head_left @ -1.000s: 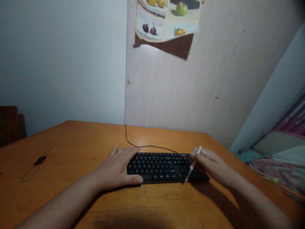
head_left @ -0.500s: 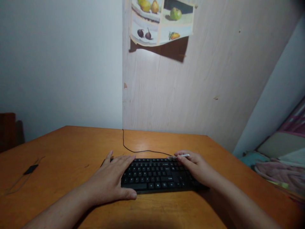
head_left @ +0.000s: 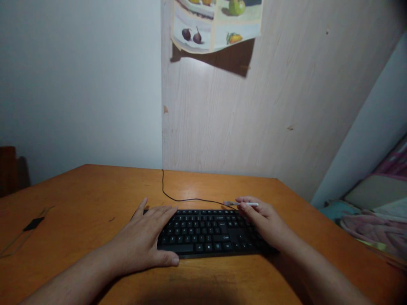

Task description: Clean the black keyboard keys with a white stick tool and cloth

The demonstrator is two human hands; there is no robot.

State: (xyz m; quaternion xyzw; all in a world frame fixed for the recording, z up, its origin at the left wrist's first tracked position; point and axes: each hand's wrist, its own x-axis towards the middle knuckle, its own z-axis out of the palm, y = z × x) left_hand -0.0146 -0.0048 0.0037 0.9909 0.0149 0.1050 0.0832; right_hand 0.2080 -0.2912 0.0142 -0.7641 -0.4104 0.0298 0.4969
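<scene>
A black keyboard (head_left: 203, 233) lies flat on the wooden table in front of me. My left hand (head_left: 148, 235) rests across its left end, open, with the fingers stretched towards the far edge and the thumb along the near edge. Beneath that palm, the left keys are hidden. In my right hand (head_left: 259, 216), the fingers are closed on a small brush (head_left: 252, 204) with a white handle. Its pale bristles point left, just beyond the keyboard's far edge near the cable. The right hand covers part of the keyboard's right end.
A thin black cable (head_left: 181, 200) runs from the keyboard to the table's back edge. On the left of the table (head_left: 95, 190) lies a black piece with thin cords (head_left: 33, 223). A wall with a fruit picture (head_left: 203, 36) stands behind. Bedding (head_left: 365, 228) is at the right.
My right hand has lifted the brush slightly up and right, off the keyboard's upper keys to beyond its far edge; its bristles now show clearly. The left hand stays on the keyboard. The view shifted slightly.
</scene>
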